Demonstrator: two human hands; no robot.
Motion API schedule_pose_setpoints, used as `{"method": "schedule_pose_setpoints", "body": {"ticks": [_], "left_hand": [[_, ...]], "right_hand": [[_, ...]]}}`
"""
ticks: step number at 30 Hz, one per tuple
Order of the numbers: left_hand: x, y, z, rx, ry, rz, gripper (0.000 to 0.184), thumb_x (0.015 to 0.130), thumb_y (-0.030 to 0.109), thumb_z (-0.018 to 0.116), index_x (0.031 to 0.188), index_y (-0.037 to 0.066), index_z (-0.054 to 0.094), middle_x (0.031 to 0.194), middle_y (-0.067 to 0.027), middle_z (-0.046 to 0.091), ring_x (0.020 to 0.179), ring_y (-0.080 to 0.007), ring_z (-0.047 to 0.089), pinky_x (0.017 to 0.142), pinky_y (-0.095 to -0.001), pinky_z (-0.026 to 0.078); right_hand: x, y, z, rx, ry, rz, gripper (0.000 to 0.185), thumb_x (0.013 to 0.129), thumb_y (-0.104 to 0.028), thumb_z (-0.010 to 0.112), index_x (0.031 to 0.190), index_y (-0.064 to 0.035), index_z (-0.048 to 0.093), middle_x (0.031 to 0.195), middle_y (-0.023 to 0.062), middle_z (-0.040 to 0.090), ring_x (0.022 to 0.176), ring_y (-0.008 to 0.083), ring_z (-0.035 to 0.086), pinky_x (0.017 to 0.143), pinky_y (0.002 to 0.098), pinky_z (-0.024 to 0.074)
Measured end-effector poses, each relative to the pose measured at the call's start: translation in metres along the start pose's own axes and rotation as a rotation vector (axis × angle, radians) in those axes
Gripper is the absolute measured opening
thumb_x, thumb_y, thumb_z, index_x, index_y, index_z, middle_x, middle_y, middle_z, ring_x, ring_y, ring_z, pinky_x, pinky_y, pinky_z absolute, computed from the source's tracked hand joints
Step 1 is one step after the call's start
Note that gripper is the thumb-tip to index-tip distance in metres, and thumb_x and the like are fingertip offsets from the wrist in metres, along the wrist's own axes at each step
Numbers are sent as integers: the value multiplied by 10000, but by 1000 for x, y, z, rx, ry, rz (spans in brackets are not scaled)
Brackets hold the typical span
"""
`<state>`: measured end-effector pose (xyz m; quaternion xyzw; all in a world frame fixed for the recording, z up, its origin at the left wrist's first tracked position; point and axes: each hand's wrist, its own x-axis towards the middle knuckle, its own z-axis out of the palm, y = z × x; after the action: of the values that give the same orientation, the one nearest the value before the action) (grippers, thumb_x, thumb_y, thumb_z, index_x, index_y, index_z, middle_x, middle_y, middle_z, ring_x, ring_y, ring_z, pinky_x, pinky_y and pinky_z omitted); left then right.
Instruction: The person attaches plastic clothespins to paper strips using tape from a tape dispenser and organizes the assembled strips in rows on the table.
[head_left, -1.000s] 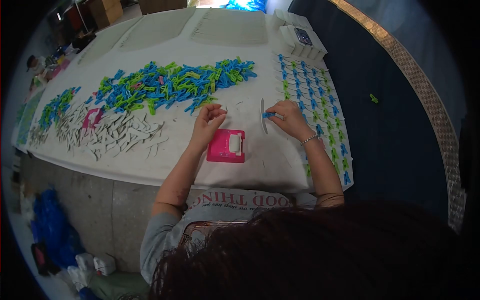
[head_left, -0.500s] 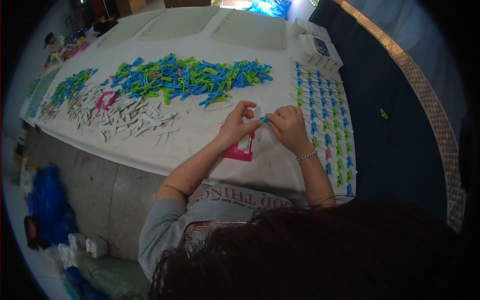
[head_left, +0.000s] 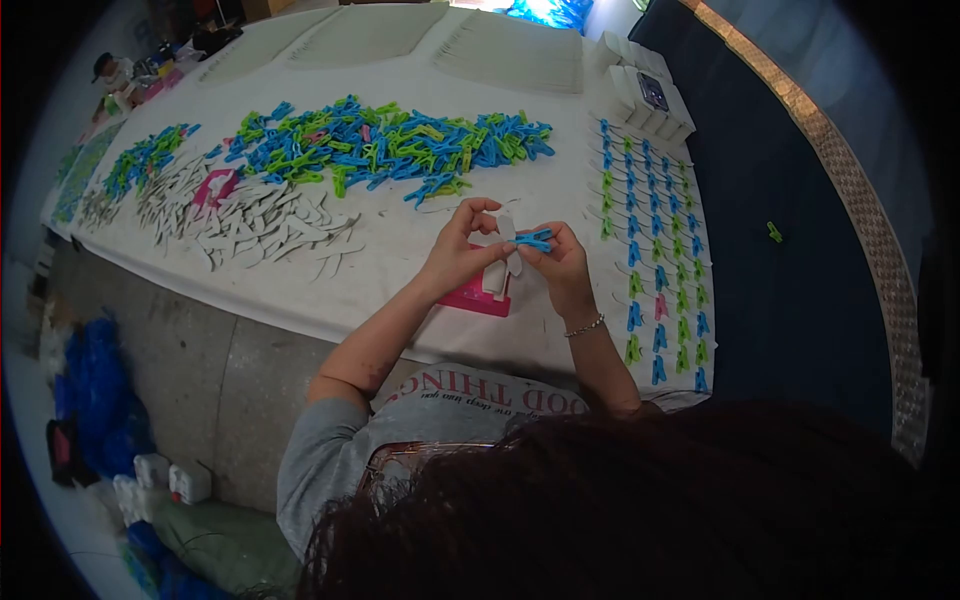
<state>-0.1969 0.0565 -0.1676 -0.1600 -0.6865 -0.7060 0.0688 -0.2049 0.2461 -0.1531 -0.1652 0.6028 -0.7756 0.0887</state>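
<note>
A blue clothespin [head_left: 534, 239] sits in the fingers of my right hand [head_left: 562, 268], its body pointing right. My left hand [head_left: 462, 252] pinches a white strip [head_left: 506, 228] that stands between the two hands, with its thumb by the clothespin's left end. Whether the clothespin grips the strip is hidden by the fingers. Just below my hands a pink holder [head_left: 474, 298] with white pieces inside rests on the table.
A heap of blue and green clothespins [head_left: 380, 145] spreads across the table. White strips [head_left: 270, 225] lie loose at left beside another pink holder [head_left: 214, 187]. Rows of clothespins with strips [head_left: 656, 230] line the right edge, below white stacks [head_left: 640, 105]. Another person [head_left: 115, 78] is far left.
My right hand has turned and moved slightly left and down, so more of the blue clothespin shows. My left hand stays near it with the white strip.
</note>
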Motion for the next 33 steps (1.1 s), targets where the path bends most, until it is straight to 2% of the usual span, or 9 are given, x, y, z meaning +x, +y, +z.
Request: {"method": "schedule_pose_setpoints", "body": {"ticks": [2, 3, 5, 11, 27, 33], "left_hand": [[-2, -13, -11, 29, 107, 113, 532, 784, 122, 758, 1230, 51, 476, 976, -17, 576, 897, -115, 515, 854, -281, 439], [-3, -20, -18, 23, 118, 111, 532, 784, 122, 758, 1230, 51, 476, 976, -17, 576, 897, -115, 515, 854, -281, 439], [-7, -34, -34, 59, 270, 34, 506, 795, 134, 745, 1223, 44, 492, 1025, -38, 601, 910, -130, 525, 865, -286, 437], [-16, -66, -51, 44, 454, 22, 433, 812, 131, 727, 1183, 27, 530, 1009, -44, 602, 908, -130, 529, 854, -273, 440], [-22, -58, -52, 27, 473, 4, 413, 821, 144, 718, 1168, 14, 536, 1003, -55, 614, 909, -130, 541, 846, -269, 450], [-23, -54, -52, 21, 460, -1, 392, 830, 148, 709, 1163, 26, 541, 1005, -51, 612, 929, -131, 550, 869, -277, 448]], "right_hand": [[-2, 3, 0, -48, 34, -3, 245, 862, -30, 680, 1030, -30, 503, 1005, 58, 637, 913, 88, 598, 793, 222, 484], [-2, 5, 1, -54, 27, 5, 245, 862, -30, 680, 1030, -30, 503, 1005, 58, 637, 913, 88, 598, 793, 222, 484], [-2, 10, 1, -94, 30, -20, 257, 855, -15, 684, 1027, -31, 494, 1003, 66, 640, 916, 96, 603, 806, 229, 487], [6, 33, 3, -141, -3, -89, 303, 850, 0, 686, 1063, -27, 472, 999, 78, 643, 926, 108, 608, 823, 237, 487], [4, 52, 5, -244, -36, -169, 313, 850, -4, 695, 1068, -26, 473, 980, 65, 638, 918, 105, 591, 835, 242, 470], [6, 47, -10, -490, -79, -112, 289, 827, -60, 727, 1036, -29, 530, 971, 52, 633, 903, 117, 593, 840, 272, 475]]}}
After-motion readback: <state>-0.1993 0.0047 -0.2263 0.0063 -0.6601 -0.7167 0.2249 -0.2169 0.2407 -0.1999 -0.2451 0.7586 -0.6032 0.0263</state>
